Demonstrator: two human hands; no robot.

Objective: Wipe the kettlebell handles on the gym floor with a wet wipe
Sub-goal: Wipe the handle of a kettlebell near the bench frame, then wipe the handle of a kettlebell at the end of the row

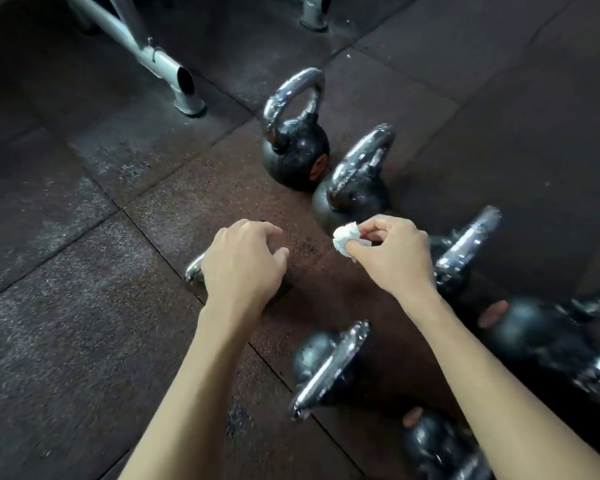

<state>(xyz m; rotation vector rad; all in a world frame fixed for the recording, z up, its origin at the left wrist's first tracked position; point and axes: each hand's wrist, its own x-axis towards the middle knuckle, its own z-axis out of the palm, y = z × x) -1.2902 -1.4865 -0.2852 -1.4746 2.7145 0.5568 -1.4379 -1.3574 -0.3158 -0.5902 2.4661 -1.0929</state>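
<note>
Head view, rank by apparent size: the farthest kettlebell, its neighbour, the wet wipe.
1. Farthest kettlebell and its neighbour: look alike; the neighbour sits nearer the camera, so no ranking.
2. Wet wipe, balled in the right hand: clearly smallest.

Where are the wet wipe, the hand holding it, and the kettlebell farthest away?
wet wipe (343, 239): head view, on its crumpled white middle.
right hand (394, 254): head view, on the back of the hand.
farthest kettlebell (293, 152): head view, on its black ball.
</note>
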